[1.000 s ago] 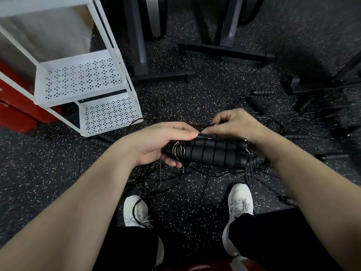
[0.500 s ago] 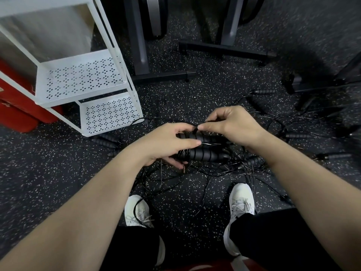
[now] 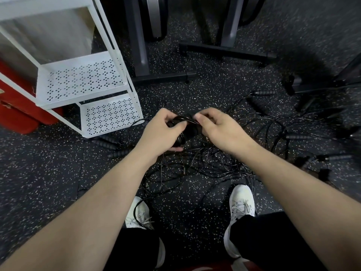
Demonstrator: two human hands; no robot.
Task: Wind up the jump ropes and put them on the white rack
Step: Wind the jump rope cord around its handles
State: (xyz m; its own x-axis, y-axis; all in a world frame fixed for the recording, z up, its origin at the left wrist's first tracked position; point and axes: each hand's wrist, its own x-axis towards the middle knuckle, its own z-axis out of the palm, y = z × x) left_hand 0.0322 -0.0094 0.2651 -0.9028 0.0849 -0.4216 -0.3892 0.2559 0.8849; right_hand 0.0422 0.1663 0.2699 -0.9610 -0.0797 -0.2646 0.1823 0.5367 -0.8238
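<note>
Now left hand (image 3: pixel 160 132) grips wound rope bundle (image 3: pixel 187 128) above floor tangle (image 3: pixel 214 163); right hand (image 3: pixel 218 130) pinches cord at bundle top. Rack (image 3: pixel 82 83) left, near.

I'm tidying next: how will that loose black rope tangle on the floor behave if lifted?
The loose black rope tangle looks thin and floppy, so it would likely droop. Its crossed loops may snag and drag neighbouring black ribbed handles along.
</note>
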